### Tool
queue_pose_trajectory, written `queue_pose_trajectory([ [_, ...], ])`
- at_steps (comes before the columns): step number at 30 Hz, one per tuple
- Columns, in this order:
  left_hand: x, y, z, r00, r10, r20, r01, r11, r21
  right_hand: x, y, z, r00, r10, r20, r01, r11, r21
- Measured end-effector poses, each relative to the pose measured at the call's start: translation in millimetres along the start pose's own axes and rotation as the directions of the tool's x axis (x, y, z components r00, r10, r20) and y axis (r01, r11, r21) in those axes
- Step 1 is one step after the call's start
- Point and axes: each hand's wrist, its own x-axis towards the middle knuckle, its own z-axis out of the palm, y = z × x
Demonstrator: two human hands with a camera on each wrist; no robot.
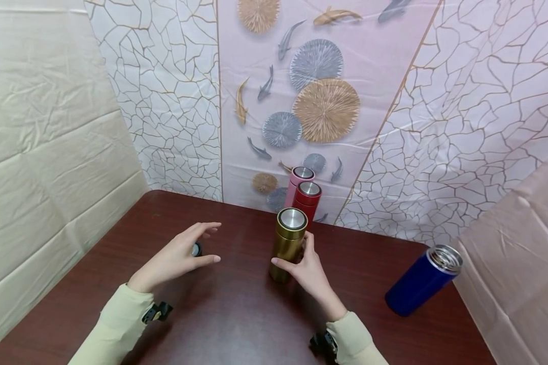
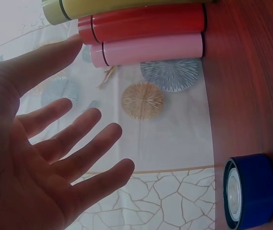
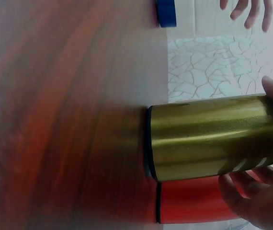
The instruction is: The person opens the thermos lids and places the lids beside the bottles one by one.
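A gold thermos bottle (image 1: 286, 251) with a silver-topped lid stands upright near the middle of the table, its base at the tabletop in the right wrist view. My right hand (image 1: 311, 271) grips it, thumb on the near side and fingers around the right side. Over the table's left part my left hand (image 1: 175, 256) is held with fingers spread and nothing in it. Partly hidden behind that hand is a blue bottle cap (image 2: 256, 191), lying on the table with its inside showing in the left wrist view.
Behind the gold bottle stand a red thermos bottle (image 1: 308, 203) and a pink one (image 1: 291, 192), in a row toward the back. At the right is a blue thermos bottle (image 1: 415, 286) without its lid. A patterned cloth (image 1: 182, 101) hangs along the table's back edge.
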Motion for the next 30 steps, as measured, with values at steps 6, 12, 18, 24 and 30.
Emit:
queue_pose_trajectory([
  [6, -2.3, 1.4, -0.5, 1.0, 0.014, 0.002, -0.014, 1.0, 0.02, -9.1, -6.1, -1.5, 1.0, 0.001, 0.012, 0.0, 0.998, -0.059],
  [12, -1.4, 3.2, 1.9, 1.0, 0.025, 0.016, -0.025, 0.999, 0.027, -18.8, -10.6, -8.4, 1.0, -0.003, -0.012, 0.001, 0.995, -0.102],
  [18, -0.7, 5.6, 7.3, 0.999, 0.04, 0.026, -0.04, 0.999, 0.025, -31.3, -12.1, -16.5, 1.0, -0.028, 0.004, 0.028, 0.988, -0.149],
  [24, -1.1, 7.4, 12.6, 0.997, 0.063, 0.036, -0.064, 0.998, 0.012, -43.3, -12.4, -19.3, 0.997, -0.06, 0.047, 0.069, 0.971, -0.23],
  [30, -1.6, 13.0, 17.0, 0.995, 0.075, 0.069, -0.073, 0.997, -0.021, -54.4, -14.8, -20.7, 0.985, -0.099, 0.142, 0.143, 0.927, -0.346],
])
